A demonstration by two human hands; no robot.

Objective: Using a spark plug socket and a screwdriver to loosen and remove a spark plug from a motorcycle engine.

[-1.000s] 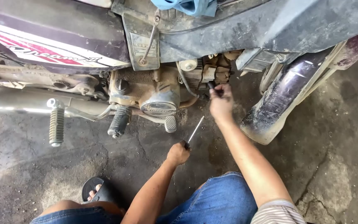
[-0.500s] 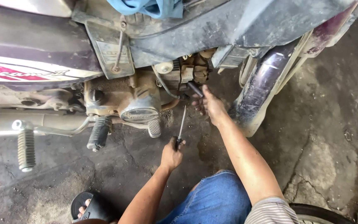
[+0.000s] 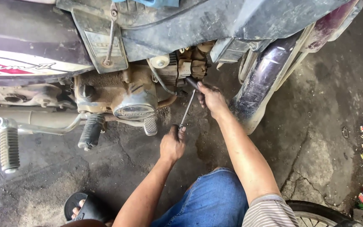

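Probably a motorcycle repair workshop, dirty motorcycle engine (image 3: 127,90), stained cracked concrete floor (image 3: 316,138), spare tyre (image 3: 316,212)

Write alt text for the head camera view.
A person crouches beside a dirty motorcycle engine, the left hand gripping a screwdriver aimed up at it. The right hand holds a dark tool at the cylinder.

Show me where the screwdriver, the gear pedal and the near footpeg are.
screwdriver (image 3: 187,110), head view, on the middle of its metal shaft.
gear pedal (image 3: 150,125), head view, on its flat ribbed pad.
near footpeg (image 3: 91,131), head view, on its black rubber sleeve.
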